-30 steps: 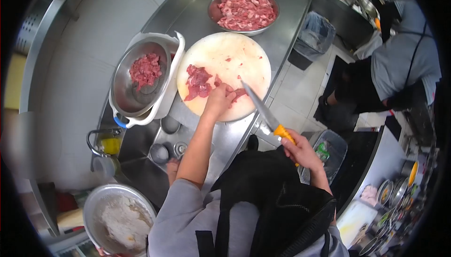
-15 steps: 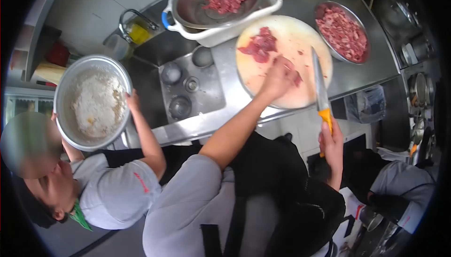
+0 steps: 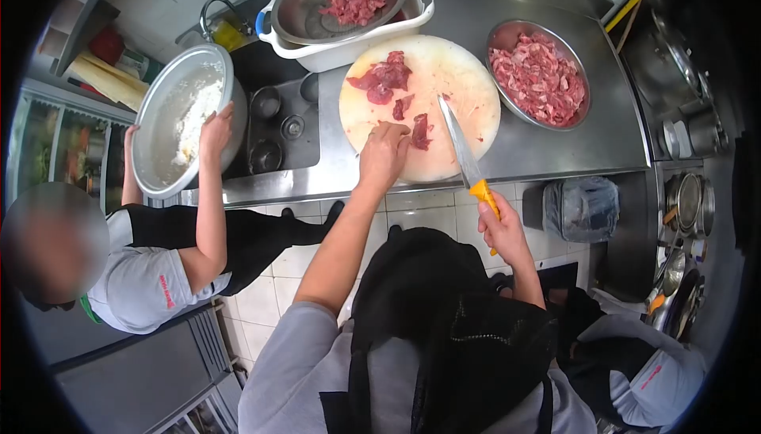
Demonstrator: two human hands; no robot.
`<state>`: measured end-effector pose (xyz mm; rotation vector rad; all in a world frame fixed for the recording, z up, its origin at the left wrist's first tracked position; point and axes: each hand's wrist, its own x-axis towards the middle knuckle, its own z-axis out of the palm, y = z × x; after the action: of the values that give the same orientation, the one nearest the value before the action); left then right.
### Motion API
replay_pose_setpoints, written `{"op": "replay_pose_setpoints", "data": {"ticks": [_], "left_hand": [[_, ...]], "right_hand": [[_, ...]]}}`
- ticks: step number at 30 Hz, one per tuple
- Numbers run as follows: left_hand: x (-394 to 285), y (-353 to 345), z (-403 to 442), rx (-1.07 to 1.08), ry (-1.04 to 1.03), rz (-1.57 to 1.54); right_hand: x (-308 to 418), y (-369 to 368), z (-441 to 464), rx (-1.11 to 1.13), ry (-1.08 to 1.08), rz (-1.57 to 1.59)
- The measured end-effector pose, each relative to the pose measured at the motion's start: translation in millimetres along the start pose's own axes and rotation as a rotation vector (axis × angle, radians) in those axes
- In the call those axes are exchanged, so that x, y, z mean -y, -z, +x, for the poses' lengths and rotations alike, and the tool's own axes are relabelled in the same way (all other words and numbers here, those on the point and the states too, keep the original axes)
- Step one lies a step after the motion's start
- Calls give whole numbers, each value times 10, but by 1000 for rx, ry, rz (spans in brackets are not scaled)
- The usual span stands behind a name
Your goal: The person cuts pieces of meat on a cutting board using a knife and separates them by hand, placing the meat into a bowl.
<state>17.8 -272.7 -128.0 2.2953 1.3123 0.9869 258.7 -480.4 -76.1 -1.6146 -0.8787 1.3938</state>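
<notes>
My right hand (image 3: 502,226) grips the yellow handle of a knife (image 3: 462,147), whose blade points up over the round cutting board (image 3: 468,77). On the board's lower left part rests my left hand (image 3: 384,152), fingers bent together, beside a small strip of red meat (image 3: 421,131). Whether the fingertips touch the strip is hard to tell. A smaller bit of meat (image 3: 403,107) lies just above, and a larger pile of meat (image 3: 384,77) sits at the board's upper left. Right of the board stands a metal bowl (image 3: 584,85) full of cut meat.
A metal bowl with meat (image 3: 301,18) sits in a white basin (image 3: 341,55) behind the board. At left, a person (image 3: 151,275) holds a large bowl of white powder (image 3: 147,149) by the sink (image 3: 305,137). Another person (image 3: 626,363) is at lower right, near a lined bin (image 3: 583,208).
The view has turned, bringing the person with the powder bowl into sight at left; that bowl now tilts over the sink's edge. My left hand has shifted to the left of the meat strip.
</notes>
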Motion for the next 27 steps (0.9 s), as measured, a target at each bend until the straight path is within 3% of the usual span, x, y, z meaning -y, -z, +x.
{"op": "replay_pose_setpoints", "data": {"ticks": [1, 5, 14, 15, 16, 17, 22, 24, 27], "left_hand": [[46, -27, 56, -15, -102, -10], [107, -200, 114, 99, -139, 70], [-122, -372, 64, 39, 1, 174], [-128, -311, 84, 50, 43, 71], [-138, -272, 178, 54, 82, -29], [-159, -271, 331, 47, 280, -177], [-244, 251, 1633, -46, 417, -401], [-130, 236, 2096, -10, 425, -297], [-60, -65, 2393, -206, 410, -197]], "right_hand": [[-45, 24, -15, -7, -16, 16], [-49, 123, -52, -7, -29, 27], [-67, 251, -54, -14, -51, 53], [-45, 271, -29, 5, -53, 51], [-29, 317, 34, 19, -34, 45], [-23, 380, 108, 35, -11, 34], [234, 793, 385, 86, 19, 50], [338, 992, 464, 119, 85, -74], [336, 1265, 649, 161, 28, 46]]}}
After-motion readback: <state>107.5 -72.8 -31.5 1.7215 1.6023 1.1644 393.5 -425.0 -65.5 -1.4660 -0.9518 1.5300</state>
